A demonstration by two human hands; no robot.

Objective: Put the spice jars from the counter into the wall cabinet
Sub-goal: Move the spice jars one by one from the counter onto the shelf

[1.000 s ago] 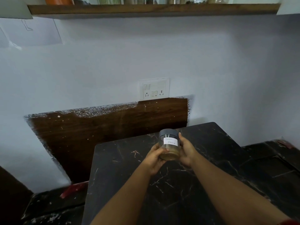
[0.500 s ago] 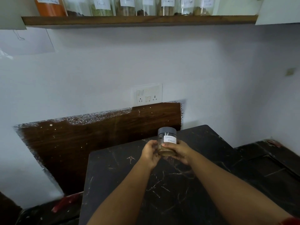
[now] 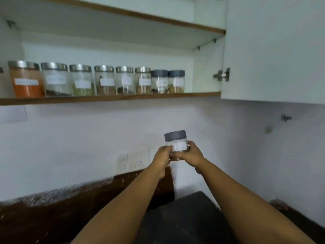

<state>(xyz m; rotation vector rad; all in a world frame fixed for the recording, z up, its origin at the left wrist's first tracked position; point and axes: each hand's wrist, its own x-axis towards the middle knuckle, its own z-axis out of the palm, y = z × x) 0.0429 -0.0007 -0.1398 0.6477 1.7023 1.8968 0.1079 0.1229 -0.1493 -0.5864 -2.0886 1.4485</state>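
Note:
I hold a small clear spice jar (image 3: 176,144) with a grey lid and a white handwritten label upright in front of the wall, below the cabinet. My left hand (image 3: 161,155) grips its left side and my right hand (image 3: 190,154) grips its right side and base. The wall cabinet's lower shelf (image 3: 112,98) carries a row of several labelled jars, most with steel lids and two with grey lids (image 3: 168,81) at the right end. Bare shelf lies to the right of those two.
The open cabinet door (image 3: 274,50) hangs at the right with its hinge (image 3: 222,74) facing in. A switch socket plate (image 3: 131,160) is on the wall behind my left wrist. The dark marble counter (image 3: 184,217) lies below my arms. An upper shelf (image 3: 123,11) sits above.
Both hands have lifted the jar up off the counter toward the cabinet. My view has tilted up, so the whole shelf of jars and the open door now show.

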